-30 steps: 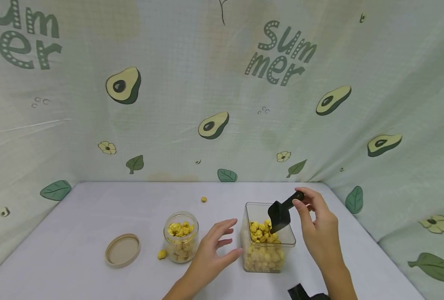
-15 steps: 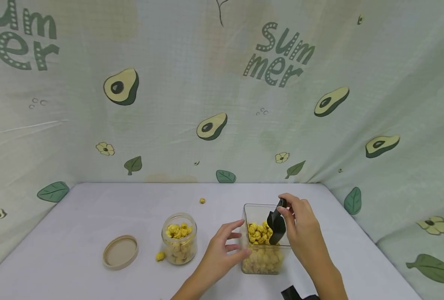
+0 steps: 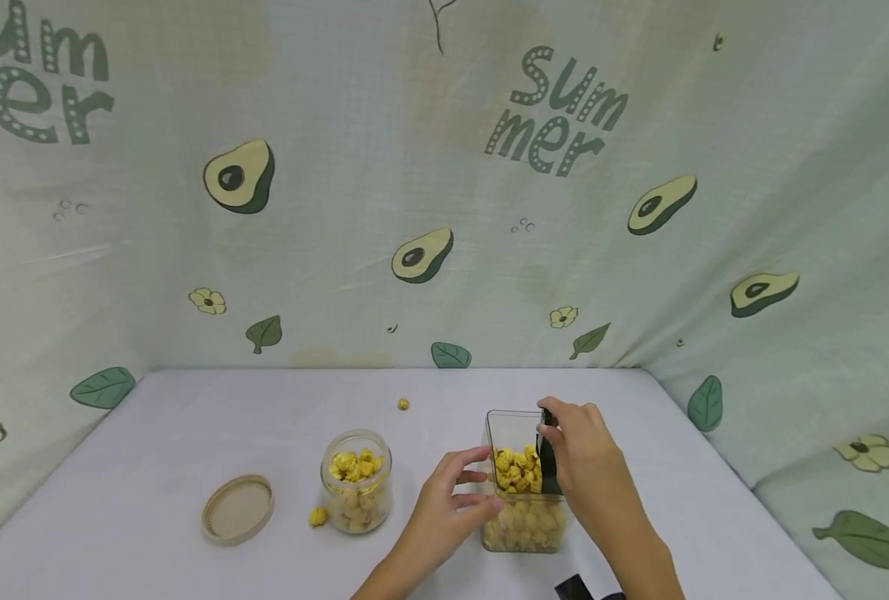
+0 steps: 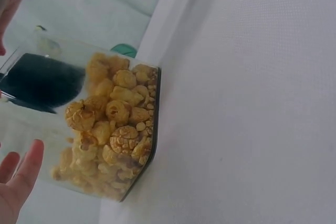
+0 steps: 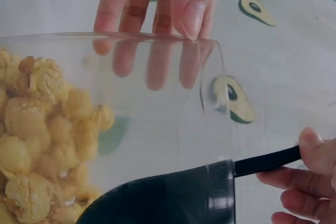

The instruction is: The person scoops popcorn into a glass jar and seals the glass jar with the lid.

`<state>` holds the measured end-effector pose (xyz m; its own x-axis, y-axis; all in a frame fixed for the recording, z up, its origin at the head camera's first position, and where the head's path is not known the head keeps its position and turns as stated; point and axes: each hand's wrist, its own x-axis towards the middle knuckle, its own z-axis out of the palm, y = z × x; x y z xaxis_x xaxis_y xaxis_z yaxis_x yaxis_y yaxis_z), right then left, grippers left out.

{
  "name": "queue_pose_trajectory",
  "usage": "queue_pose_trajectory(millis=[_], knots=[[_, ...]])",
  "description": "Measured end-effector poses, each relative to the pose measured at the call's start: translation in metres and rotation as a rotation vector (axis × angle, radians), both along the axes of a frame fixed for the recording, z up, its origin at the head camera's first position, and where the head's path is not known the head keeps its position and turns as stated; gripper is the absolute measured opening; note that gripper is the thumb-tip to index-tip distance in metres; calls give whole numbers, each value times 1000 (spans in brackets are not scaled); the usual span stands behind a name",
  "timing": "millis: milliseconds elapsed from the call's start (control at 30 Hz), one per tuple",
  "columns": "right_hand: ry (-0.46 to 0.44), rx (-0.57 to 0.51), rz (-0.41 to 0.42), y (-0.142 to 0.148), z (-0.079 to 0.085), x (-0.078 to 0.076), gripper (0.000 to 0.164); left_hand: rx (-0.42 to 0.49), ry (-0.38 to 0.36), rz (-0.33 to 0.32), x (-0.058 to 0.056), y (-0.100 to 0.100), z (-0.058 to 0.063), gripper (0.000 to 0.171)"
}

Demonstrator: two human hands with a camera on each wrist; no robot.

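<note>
A tall clear square container (image 3: 511, 427) stands at the right of the table in the head view, partly filled with yellow popcorn (image 3: 517, 471). My right hand (image 3: 586, 458) pinches the handle of a black scoop (image 3: 548, 467). The scoop's bowl points down inside the container, and the right wrist view shows its edge (image 5: 173, 192) through the clear wall, beside the popcorn. My left hand (image 3: 450, 504) lies along the container's left side with its fingers spread and gently bent. Part of the rim on the right is hidden behind my right hand.
To the left stands an open round glass jar (image 3: 387, 479) with popcorn in it. A beige round lid (image 3: 237, 510) lies further left. One loose popcorn piece (image 3: 318, 517) sits beside the jar, another popcorn piece (image 3: 403, 403) further back. A printed curtain (image 3: 324, 167) hangs behind the table.
My right hand has moved left and lowered the scoop deeper into the container, turning it upright. My left hand has come from beside the container to its left side.
</note>
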<state>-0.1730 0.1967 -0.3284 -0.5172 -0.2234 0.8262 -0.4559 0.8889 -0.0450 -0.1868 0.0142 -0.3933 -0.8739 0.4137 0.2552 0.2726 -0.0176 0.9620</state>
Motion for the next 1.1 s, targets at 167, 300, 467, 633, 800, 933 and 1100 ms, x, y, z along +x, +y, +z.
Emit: queue_pose_trajectory(millis=[167,300,467,633,800,933,1100], knots=[[-56,20,-12,1,-5,-3,21,12,1,3,0,2,-1,53],[-163,-18,-38,3,-8,-5,24,10,6,4,1,2,-1,53],[-329,-100,-35,12,-11,-9,25,-7,9,4,0,2,-1,51],[-319,-144,57,25,-15,-15,25,-3,0,1,-1,2,-1,51],[-312,-233,113,37,-19,-18,22,-2,-1,10,-2,3,0,53],[-338,-300,134,43,-23,-19,21,-7,-7,15,-2,3,0,53],[-402,-362,181,47,-28,-22,21,-12,-4,15,-1,2,-1,53]])
